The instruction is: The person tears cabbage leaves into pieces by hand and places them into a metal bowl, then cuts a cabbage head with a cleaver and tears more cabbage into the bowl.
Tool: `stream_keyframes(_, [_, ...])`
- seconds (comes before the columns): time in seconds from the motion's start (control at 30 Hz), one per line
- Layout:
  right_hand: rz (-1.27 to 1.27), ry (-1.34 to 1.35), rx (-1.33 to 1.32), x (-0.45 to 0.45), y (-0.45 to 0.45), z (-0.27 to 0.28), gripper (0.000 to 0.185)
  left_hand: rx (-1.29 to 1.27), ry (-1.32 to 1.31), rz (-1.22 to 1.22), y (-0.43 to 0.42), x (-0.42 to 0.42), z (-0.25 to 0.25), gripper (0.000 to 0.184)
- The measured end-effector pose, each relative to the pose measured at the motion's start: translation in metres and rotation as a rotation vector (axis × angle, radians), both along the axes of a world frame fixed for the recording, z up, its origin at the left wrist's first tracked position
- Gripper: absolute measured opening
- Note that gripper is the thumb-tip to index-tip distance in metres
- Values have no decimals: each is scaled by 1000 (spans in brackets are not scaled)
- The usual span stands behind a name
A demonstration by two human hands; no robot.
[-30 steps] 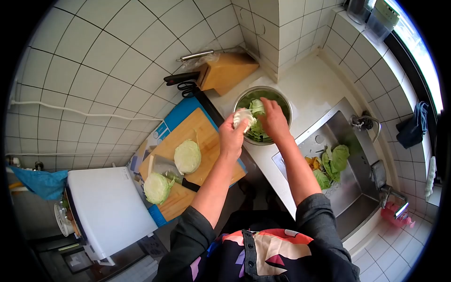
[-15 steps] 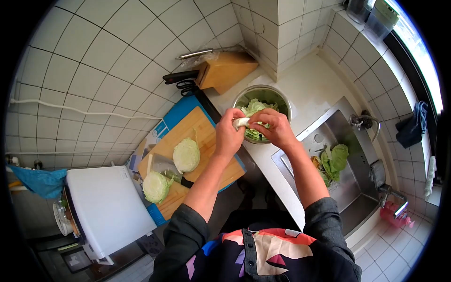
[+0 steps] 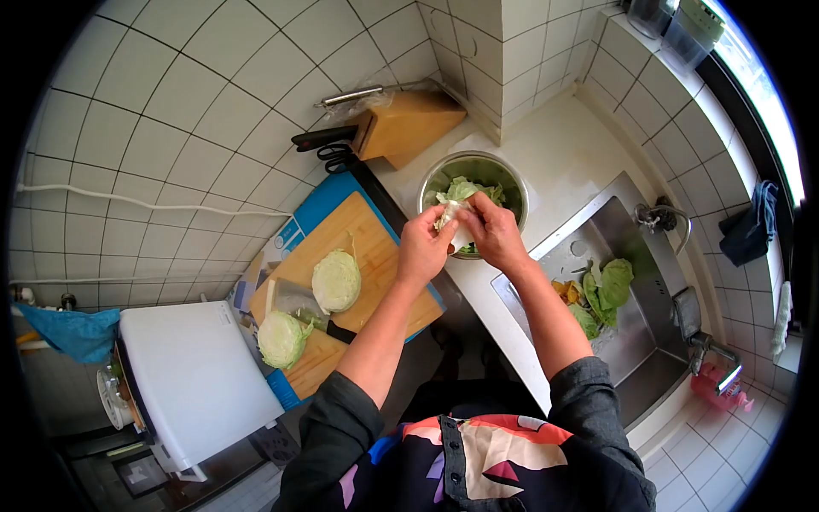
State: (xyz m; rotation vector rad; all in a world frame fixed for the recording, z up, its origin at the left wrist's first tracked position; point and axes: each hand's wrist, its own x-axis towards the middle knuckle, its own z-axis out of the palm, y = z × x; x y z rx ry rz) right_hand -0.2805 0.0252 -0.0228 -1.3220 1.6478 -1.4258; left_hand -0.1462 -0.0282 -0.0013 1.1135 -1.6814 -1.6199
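Observation:
My left hand (image 3: 424, 245) and my right hand (image 3: 496, 232) meet over the near side of a round metal bowl (image 3: 445, 175). Between them they grip a pale piece of cabbage (image 3: 462, 237), fingers and thumbs closed on it from both sides. Torn green cabbage leaves (image 3: 461, 187) lie in the bowl, partly covered by my hands. Left of my left forearm, two cut pieces of cabbage, one farther (image 3: 336, 282) and one nearer (image 3: 284, 340), rest on a wooden cutting board (image 3: 375, 282). A cleaver (image 3: 299, 302) with a dark handle lies between them.
To the right is a steel sink (image 3: 631, 358) with green outer leaves (image 3: 607, 290) and yellowish scraps in it. Behind the board stand a wooden knife block (image 3: 414, 124) and black-handled scissors (image 3: 337, 156). A white appliance (image 3: 192, 375) is at left; a tap (image 3: 712, 348) is at right.
Both hands have shifted slightly and turned the cabbage piece, so more of its pale surface shows between them. The bowl, board and sink contents look the same.

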Motion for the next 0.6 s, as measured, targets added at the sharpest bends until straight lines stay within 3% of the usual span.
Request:
stream_keyframes(0.07, [-1, -59, -19, 3, 0, -7, 15, 139, 59, 21, 0, 1, 1, 22])
stream_keyframes(0.13, [27, -456, -133, 7, 0, -12, 15, 381, 290, 22, -1, 3, 0, 23])
stream_keyframes(0.17, [26, -457, -131, 9, 0, -15, 15, 383, 289, 22, -1, 2, -1, 23])
stream_keyframes(0.23, [-144, -845, -263, 17, -2, -8, 14, 638, 382, 27, -1, 1, 1, 23])
stream_keyframes(0.37, [-116, -789, -228, 16, -8, -8, 12, 580, 378, 107, 9, -7, 2, 22])
stream_keyframes(0.4, [-80, -967, -211, 16, -8, -8, 13, 524, 334, 74, 5, -6, 2, 26])
stream_keyframes(0.6, [-103, -1154, -143, -6, 7, -15, 14, 612, 512, 114, -13, -1, 0, 35])
